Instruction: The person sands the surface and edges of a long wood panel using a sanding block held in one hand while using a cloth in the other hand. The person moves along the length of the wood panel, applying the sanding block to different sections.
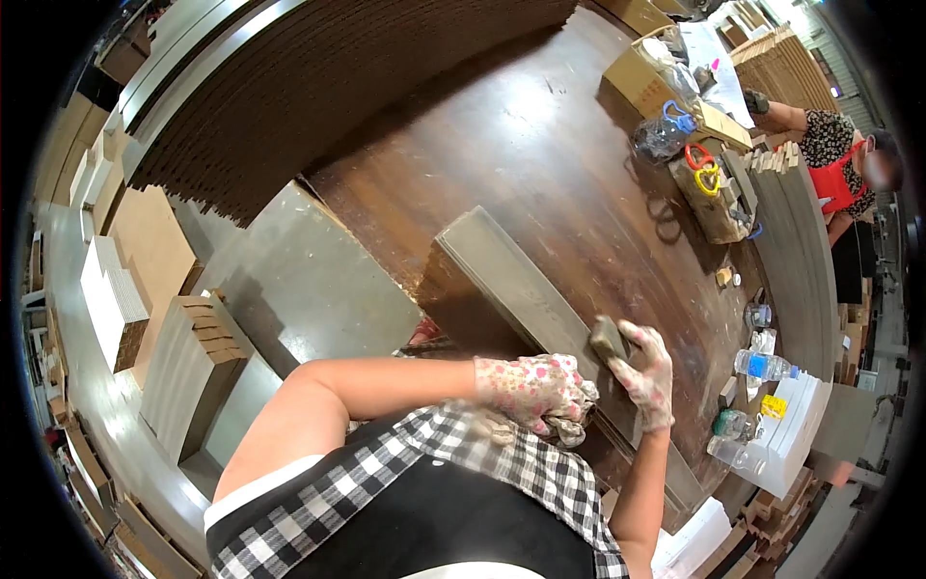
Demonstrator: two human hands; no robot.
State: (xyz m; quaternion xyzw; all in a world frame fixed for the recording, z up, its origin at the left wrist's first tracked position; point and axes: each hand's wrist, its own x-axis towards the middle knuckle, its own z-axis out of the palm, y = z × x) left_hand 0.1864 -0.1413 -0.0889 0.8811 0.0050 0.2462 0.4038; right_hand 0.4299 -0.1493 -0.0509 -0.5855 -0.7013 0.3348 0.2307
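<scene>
A short stack of long grey boards [509,275] lies aslant on the brown worktable in front of me. My right hand [650,378], in a flower-patterned glove, grips a small grey-green block [607,341] between thumb and fingers, over the boards' right edge. Close to my body, my left hand [536,388] wears a matching glove. Its fingers are closed on a crumpled greyish cloth [573,421] beside the near part of the boards.
A tall stack of dark-edged boards [289,106] fills the far left. At the right stand plastic bottles [762,366], scissors with yellow handles [708,180], a jug [663,137] and a cardboard box [639,79]. Behind a grey panel stack [793,232] is another person [841,174].
</scene>
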